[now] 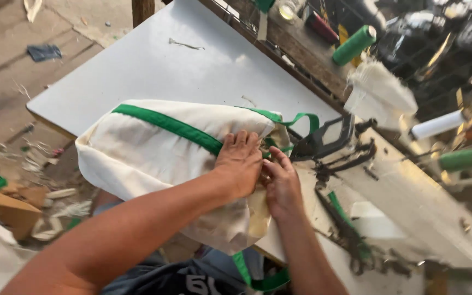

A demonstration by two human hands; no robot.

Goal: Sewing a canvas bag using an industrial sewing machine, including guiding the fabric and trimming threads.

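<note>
A cream cloth bag (148, 147) with a green strap (165, 123) sewn across it lies on the white table (154, 65), hanging over the near edge. My left hand (240, 164) presses down on the bag with curled fingers gripping the fabric at its right end. My right hand (281, 183) sits just beside it, fingers pinching the bag's edge and green strap close to the sewing machine's needle area (323, 145). A loop of the strap (301, 118) curls up behind the hands. Another length of green strap (255, 278) hangs down below the table.
The white sewing machine body (411, 202) stretches along the right. Green thread cones (354, 45) (468, 158) and a white spool (437, 124) stand behind it. Fabric scraps and cardboard (12, 210) litter the floor at left.
</note>
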